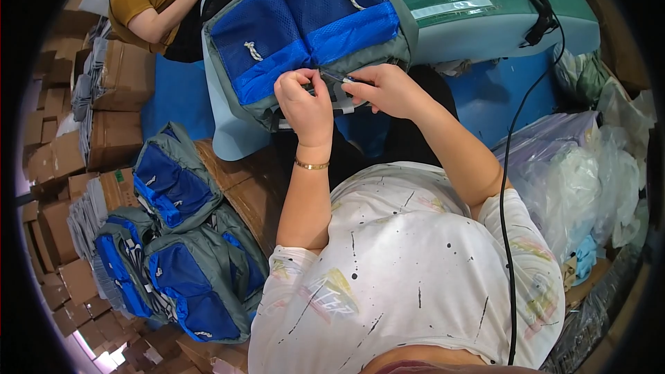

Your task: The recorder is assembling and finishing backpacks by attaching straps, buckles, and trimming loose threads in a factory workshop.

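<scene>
A grey and blue backpack point(357, 34) lies on the table in front of me, its two mesh-topped pockets facing up, each with a white cord pull. At the backpack's near edge my left hand point(305, 100) is closed in a pinch, fingertips against the fabric; what they hold is too small to make out. My right hand point(388, 91) is closed around small thread snips point(339, 77), whose metal blade points left toward the left fingertips. Both hands are close together, just below the seam between the blue pockets.
More grey and blue backpacks point(197, 277) are piled at lower left beside cardboard boxes point(118, 138). A co-worker in a mustard top point(145, 7) is at upper left. A black cable point(509, 166) hangs on my right, near clear plastic bags point(575, 194). The table point(499, 24) has a green top.
</scene>
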Tool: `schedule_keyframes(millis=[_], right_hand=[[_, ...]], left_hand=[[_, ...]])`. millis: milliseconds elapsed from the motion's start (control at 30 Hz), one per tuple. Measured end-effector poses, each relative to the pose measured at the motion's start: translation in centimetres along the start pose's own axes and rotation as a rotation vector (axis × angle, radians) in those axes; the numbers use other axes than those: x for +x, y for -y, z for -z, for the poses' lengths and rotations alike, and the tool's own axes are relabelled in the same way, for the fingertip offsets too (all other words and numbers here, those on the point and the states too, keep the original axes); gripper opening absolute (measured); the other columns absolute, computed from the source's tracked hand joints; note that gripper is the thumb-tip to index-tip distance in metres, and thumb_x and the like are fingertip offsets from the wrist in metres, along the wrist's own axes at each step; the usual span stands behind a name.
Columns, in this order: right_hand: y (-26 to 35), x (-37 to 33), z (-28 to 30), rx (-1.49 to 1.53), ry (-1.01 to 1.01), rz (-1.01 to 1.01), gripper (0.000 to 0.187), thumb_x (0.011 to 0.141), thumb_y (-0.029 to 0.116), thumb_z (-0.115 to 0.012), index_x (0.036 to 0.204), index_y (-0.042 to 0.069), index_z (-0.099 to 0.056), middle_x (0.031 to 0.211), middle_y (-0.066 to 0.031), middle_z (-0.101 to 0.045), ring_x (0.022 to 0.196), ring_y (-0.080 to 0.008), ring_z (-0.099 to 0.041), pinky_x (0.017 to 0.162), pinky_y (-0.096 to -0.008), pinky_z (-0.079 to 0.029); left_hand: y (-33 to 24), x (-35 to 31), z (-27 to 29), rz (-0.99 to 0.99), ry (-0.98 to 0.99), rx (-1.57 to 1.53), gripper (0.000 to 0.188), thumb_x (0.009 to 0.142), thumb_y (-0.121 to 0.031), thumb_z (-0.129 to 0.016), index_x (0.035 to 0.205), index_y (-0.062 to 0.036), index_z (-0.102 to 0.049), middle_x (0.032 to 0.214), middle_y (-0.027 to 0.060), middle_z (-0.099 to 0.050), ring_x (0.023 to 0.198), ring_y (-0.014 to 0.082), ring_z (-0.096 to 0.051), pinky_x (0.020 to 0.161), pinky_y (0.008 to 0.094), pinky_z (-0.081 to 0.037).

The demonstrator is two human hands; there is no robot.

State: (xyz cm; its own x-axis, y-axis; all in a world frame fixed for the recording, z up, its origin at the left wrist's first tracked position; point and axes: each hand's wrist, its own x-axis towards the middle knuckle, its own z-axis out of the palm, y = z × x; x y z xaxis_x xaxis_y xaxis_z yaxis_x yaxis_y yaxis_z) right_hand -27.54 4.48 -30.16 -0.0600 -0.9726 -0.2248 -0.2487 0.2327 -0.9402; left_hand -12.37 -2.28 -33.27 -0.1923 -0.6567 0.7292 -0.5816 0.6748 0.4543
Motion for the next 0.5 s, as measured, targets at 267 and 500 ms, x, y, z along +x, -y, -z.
schedule_keyframes(millis=[267, 500], right_hand=[[-0.03, 0.41, -0.09, 0.006, 0.018, -0.011, 0.036, 0.089, 0.032, -0.062, 0.102, -0.001, -0.067, 0.076, -0.0058, -0.068, 0.053, -0.0109, -0.057, 0.052, -0.0257, -0.047], [-0.47, 0.1, 0.56, 0.182, 0.064, -0.05, 0.036, 0.088, 0.031, -0.063, 0.102, -0.002, -0.067, 0.074, -0.0033, -0.067, 0.051, -0.0075, -0.051, 0.05, -0.0224, -0.043]], left_hand=[[0.07, -0.48, 0.15, -0.015, -0.009, -0.023, 0.028, 0.074, 0.001, -0.069, 0.084, -0.0046, -0.044, 0.086, 0.0088, -0.059, 0.088, 0.0301, -0.053, 0.08, 0.04, -0.043], [-0.57, -0.2, -0.36, 0.065, -0.004, 0.07, 0.028, 0.073, -0.002, -0.07, 0.086, -0.0044, -0.046, 0.087, 0.0092, -0.059, 0.089, 0.0308, -0.053, 0.08, 0.0405, -0.043]])
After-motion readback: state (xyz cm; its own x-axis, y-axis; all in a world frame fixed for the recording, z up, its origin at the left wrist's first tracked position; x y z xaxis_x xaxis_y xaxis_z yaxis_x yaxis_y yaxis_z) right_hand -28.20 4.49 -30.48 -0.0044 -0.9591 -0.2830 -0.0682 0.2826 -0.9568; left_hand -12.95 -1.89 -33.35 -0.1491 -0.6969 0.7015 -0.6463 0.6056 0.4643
